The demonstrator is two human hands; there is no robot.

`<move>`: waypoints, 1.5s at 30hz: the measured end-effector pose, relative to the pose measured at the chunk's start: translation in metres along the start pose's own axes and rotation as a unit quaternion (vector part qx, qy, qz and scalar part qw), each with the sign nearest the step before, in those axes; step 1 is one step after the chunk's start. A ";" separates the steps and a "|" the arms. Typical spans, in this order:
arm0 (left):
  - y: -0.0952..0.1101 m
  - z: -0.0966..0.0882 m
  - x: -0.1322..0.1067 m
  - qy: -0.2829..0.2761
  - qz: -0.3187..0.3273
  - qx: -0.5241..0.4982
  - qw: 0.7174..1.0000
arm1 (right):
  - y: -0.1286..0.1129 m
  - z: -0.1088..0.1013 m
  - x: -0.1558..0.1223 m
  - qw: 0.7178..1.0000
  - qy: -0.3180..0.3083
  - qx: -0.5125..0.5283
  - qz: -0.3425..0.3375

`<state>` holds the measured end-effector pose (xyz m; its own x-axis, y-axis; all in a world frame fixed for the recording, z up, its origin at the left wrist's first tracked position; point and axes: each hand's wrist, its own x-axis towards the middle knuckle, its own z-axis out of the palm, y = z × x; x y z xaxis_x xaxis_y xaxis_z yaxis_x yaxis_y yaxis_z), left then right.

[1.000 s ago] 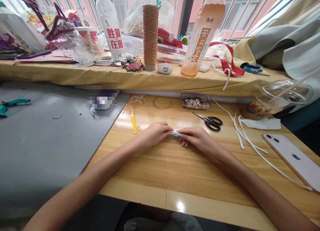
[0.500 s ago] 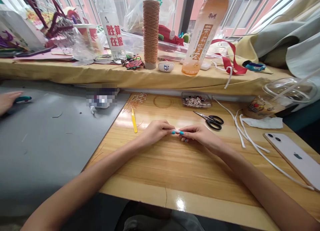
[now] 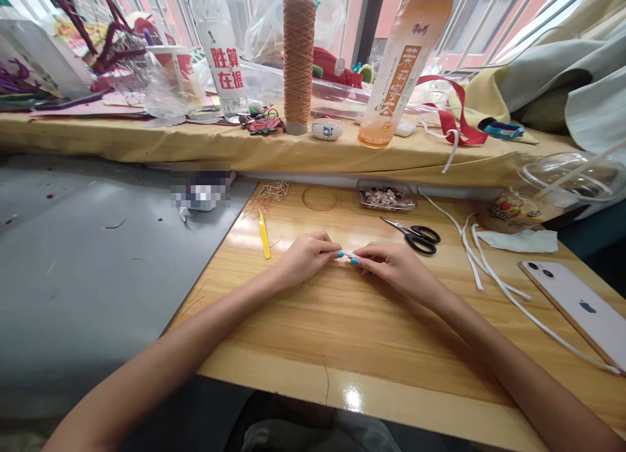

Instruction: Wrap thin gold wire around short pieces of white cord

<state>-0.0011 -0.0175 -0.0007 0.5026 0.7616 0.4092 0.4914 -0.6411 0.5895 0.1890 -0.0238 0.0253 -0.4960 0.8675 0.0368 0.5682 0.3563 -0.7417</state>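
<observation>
Over the middle of the wooden table [image 3: 293, 321], my left hand [image 3: 309, 256] and my right hand [image 3: 388, 263] almost meet. Between their pinched fingertips runs a short piece of white cord [image 3: 347, 254], gripped at both ends. Most of the cord is hidden by the fingers. Black-handled scissors [image 3: 415, 234] lie just beyond my right hand, blades partly apart. Yellow tweezers [image 3: 265, 237] rest to the left of my left hand. Farther back are a coil of thin brown wire or thread [image 3: 321, 208] and a clear box [image 3: 386, 205] of small white and dark pieces.
Loose white cords [image 3: 489, 269] and a phone [image 3: 572, 302] lie at the right, near a plastic cup [image 3: 513, 204]. A cloth-covered ledge [image 3: 195, 139] behind carries a brown thread spool [image 3: 298, 67], a water bottle [image 3: 222, 60] and an orange drink bottle [image 3: 405, 67].
My fingertips have drawn slightly apart, so more of the white cord shows. Another person's hand with a teal-handled tool has left view at the far left.
</observation>
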 end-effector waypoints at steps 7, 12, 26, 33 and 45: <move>0.001 0.002 -0.001 0.006 0.007 -0.003 1.000 | 0.001 0.002 -0.001 0.995 0.023 -0.087 -0.053; -0.002 0.004 -0.002 0.038 0.068 0.026 0.997 | 0.002 -0.002 0.002 0.992 -0.061 0.100 0.051; 0.001 -0.012 -0.005 -0.023 0.258 0.338 0.905 | 0.002 0.003 0.001 0.953 -0.084 0.255 0.138; -0.002 -0.023 -0.004 -0.066 0.302 0.414 0.856 | 0.002 0.006 0.003 0.937 -0.116 0.288 0.159; -0.004 -0.004 -0.001 -0.029 0.137 0.197 0.970 | 0.005 0.016 -0.009 0.957 0.088 -0.216 -0.174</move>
<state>-0.0069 -0.0154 -0.0006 0.6860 0.5587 0.4661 0.5625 -0.8136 0.1473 0.1861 -0.0355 0.0109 -0.6076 0.7021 0.3713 0.6266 0.7110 -0.3192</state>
